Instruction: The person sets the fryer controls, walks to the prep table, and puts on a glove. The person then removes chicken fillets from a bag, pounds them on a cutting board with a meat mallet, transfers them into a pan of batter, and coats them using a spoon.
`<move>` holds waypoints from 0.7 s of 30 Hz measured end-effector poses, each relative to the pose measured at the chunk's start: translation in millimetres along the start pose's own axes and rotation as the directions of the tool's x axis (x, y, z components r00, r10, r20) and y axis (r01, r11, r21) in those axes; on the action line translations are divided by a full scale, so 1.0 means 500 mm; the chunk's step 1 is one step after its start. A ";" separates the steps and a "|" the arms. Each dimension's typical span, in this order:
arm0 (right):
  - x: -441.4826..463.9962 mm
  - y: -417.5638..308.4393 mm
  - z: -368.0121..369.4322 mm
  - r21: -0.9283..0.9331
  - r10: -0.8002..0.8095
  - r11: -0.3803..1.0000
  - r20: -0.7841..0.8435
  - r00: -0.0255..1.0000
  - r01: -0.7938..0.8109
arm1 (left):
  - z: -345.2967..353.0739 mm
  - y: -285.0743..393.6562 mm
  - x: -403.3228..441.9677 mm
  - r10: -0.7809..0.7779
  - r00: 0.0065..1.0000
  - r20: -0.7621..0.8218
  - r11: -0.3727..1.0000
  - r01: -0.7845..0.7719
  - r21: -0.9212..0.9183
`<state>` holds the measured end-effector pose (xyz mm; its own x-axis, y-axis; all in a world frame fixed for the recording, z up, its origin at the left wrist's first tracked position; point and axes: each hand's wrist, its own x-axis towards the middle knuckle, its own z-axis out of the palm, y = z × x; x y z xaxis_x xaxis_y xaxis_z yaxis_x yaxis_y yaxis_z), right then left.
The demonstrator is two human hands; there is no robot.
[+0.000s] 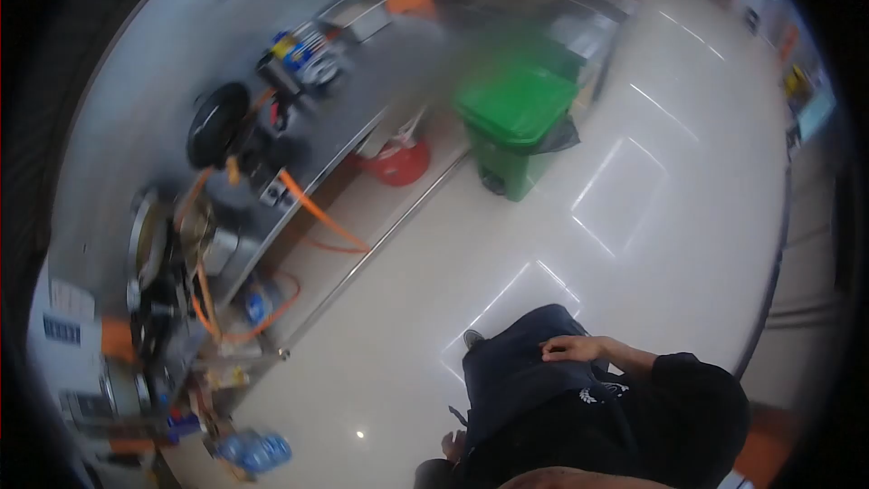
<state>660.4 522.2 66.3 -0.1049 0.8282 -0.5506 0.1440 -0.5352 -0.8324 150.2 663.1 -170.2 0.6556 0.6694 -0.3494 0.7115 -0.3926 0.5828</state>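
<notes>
My right hand (572,349) hangs in front of the dark apron (520,362), its fingers loosely bent and a little apart, with nothing visible in them. Lower down, my left hand (454,444) shows only in part beside the apron's edge. Its fingers look apart, and I see no object in it. A dark apron strap end (458,415) sticks out just above that hand. One shoe (472,339) shows past the apron on the pale, shiny floor (398,353).
A long metal counter (362,113) runs along the left, carrying a black wok (218,125), pots and a white tray (360,16). A red bucket (398,166) sits beneath it. Orange hoses (317,210) hang off its edge. Ahead stands a green bin (520,104); plastic bottles (253,451) lie lower left.
</notes>
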 end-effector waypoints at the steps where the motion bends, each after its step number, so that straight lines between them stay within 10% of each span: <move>1: -0.038 -0.039 -0.023 0.007 0.004 1.000 -0.037 0.999 -0.004 | -0.029 0.004 0.062 -0.314 0.945 0.088 0.861 0.323 -0.393; 3: -0.093 -0.067 -0.061 0.081 0.058 0.996 -0.130 0.990 -0.048 | -0.064 0.052 0.210 -0.631 0.553 0.544 -0.051 0.671 -0.740; 6: -0.153 -0.031 -0.122 0.320 0.139 0.946 -0.254 0.957 -0.053 | -0.149 0.124 0.466 -0.428 0.835 0.347 0.457 0.531 -0.714; 12: -0.303 0.232 -0.342 0.478 0.442 0.855 -0.474 0.762 -0.199 | -0.094 0.524 0.874 -0.583 0.755 0.300 0.470 0.615 -0.634; 15: -0.412 0.351 -0.518 0.430 0.558 0.829 -0.678 0.478 -0.358 | 0.045 0.715 0.989 -0.482 0.779 0.400 0.561 0.626 -0.542; 19: -0.492 0.411 -0.787 0.441 0.437 0.897 -0.890 0.133 0.004 | 0.154 0.989 1.084 -0.331 0.740 0.585 0.738 0.589 -0.329; 21: -0.513 0.392 -0.921 0.374 0.363 0.926 -0.917 0.164 0.045 | 0.211 1.080 1.142 -0.443 0.596 0.670 0.733 0.671 -0.113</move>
<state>1168.9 281.7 73.1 0.9376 0.0948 -0.3346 -0.2398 -0.5207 -0.8194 935.3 766.6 -132.5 0.2451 0.1498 -0.9579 0.9328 0.2327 0.2750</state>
